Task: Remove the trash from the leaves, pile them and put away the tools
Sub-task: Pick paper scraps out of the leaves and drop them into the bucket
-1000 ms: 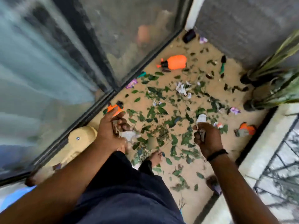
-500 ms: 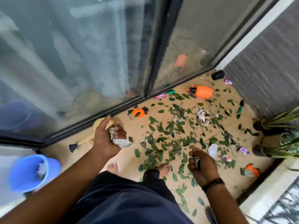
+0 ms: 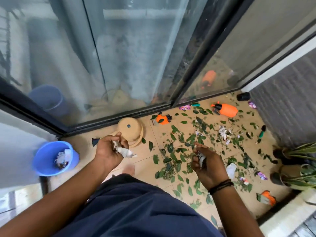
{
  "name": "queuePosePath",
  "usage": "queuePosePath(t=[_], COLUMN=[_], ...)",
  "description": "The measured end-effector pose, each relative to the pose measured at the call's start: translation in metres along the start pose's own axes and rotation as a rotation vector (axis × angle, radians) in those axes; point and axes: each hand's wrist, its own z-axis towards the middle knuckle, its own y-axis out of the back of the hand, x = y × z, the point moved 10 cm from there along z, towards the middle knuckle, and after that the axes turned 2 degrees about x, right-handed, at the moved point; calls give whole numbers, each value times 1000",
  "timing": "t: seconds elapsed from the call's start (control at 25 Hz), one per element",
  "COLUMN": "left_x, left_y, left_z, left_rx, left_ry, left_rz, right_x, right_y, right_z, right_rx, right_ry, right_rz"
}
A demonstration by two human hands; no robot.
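At lower left a blue bucket [image 3: 44, 159] holds crumpled trash. Left of centre, the left hand [image 3: 109, 150] curls its fingers around white crumpled paper [image 3: 125, 152]. Right of centre, the right hand [image 3: 207, 165] grips a small pale scrap [image 3: 201, 159]. Green leaves [image 3: 176, 151] lie scattered across the tan floor [image 3: 147, 168] at centre and right.

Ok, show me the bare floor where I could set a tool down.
Bare tile lies between the blue bucket and the upturned tan pot, along the door track. A smaller patch sits between that pot and the orange glove. From the glove rightward to the orange sprayer and potted plants, leaves and paper scraps crowd the floor.
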Motion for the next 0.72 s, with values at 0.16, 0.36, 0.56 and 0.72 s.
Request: queuePosePath(t=[0.16, 0.36, 0.56, 0.72], left_x=[2, -50, -136, -211], left_y=[15, 55, 141, 186], left_z=[-57, -135, -188, -202], left_rx=[-125, -175, -285, -296], left_ry=[-66, -272, -417, -464], left_rz=[36, 86, -32, -120], right_x=[-20, -104, -165, -191], right_y=[-17, -90, -163, -236], right_z=[-17, -31, -63, -79], right_rx=[48, 233, 355, 374], right_ry=[-43, -218, -253, -192], right_rz=[79, 74, -66, -180])
